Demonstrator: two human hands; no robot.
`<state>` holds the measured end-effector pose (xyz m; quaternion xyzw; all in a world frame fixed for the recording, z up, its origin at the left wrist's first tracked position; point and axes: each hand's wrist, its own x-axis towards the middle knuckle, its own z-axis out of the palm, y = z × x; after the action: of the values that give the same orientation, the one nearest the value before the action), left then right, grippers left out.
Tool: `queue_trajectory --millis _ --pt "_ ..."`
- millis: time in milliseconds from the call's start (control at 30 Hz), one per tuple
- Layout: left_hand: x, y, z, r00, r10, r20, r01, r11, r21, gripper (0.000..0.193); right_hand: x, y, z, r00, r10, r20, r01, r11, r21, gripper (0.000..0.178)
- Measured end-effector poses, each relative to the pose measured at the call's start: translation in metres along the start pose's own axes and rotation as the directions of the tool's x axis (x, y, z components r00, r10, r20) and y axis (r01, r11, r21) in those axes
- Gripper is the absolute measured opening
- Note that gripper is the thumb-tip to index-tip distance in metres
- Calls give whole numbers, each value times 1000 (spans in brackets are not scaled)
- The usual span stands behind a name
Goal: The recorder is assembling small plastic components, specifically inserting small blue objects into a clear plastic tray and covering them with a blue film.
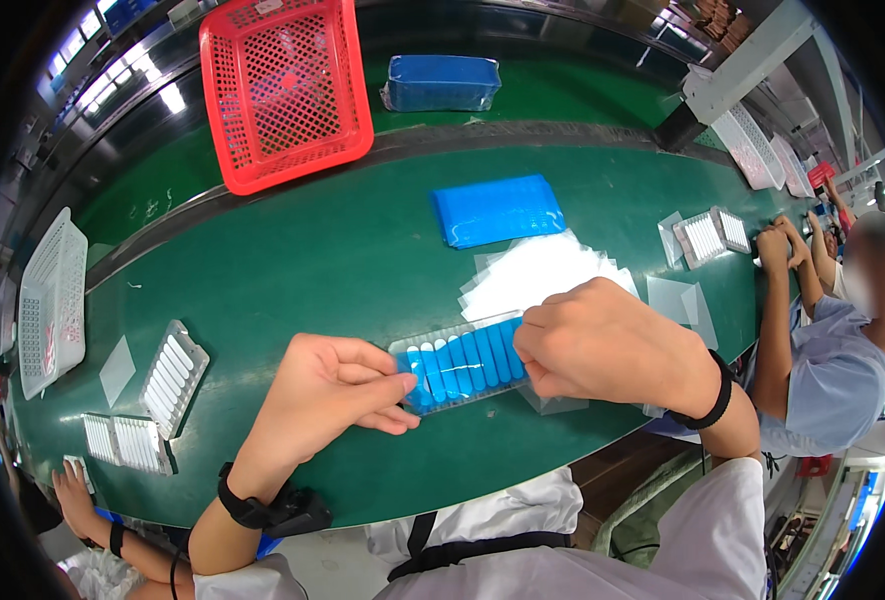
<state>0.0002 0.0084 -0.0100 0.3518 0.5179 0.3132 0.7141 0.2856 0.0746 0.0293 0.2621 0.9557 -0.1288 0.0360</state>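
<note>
A clear tray holding a row of white tubes lies on the green table in front of me, with a sheet of translucent blue film (467, 365) over most of it. My left hand (337, 390) is closed at the tray's left end, its thumb and fingers pinching the film's edge. At the right end, my right hand (607, 345) has its fingers curled down on the film; the fingertips are partly hidden. Just beyond the tray is a fanned pile of white sheets (537, 275), and behind that sits a stack of blue film sheets (499, 211).
A red basket (357, 125) and a blue wrapped block (442, 83) stand across the far ledge. Filled trays (174, 375) and a white basket (77, 300) are at left. Clear sheets (677, 300) lie at right, near more trays (700, 238) and a co-worker's hands (777, 245).
</note>
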Motion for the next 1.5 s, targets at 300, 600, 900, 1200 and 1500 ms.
queue_trajectory --millis 300,600,900,1200,1500 --pt "-4 -2 -11 998 -61 8 59 984 169 25 17 -6 -7 996 -78 50 80 996 -45 14" --pt "3 -6 -14 996 -40 84 25 985 169 18 76 -29 10 952 -307 -9 306 947 99 14" --pt "5 -7 -15 994 -79 68 67 984 163 18 16 8 -13 982 42 184 -36 999 -39 16" --pt "2 -5 -8 997 -71 13 67 978 198 22 12 19 2 939 298 175 -345 826 445 27" --pt "12 0 -36 892 381 -242 -378 924 60 21 64 3 -27 964 249 -91 -156 812 562 25"
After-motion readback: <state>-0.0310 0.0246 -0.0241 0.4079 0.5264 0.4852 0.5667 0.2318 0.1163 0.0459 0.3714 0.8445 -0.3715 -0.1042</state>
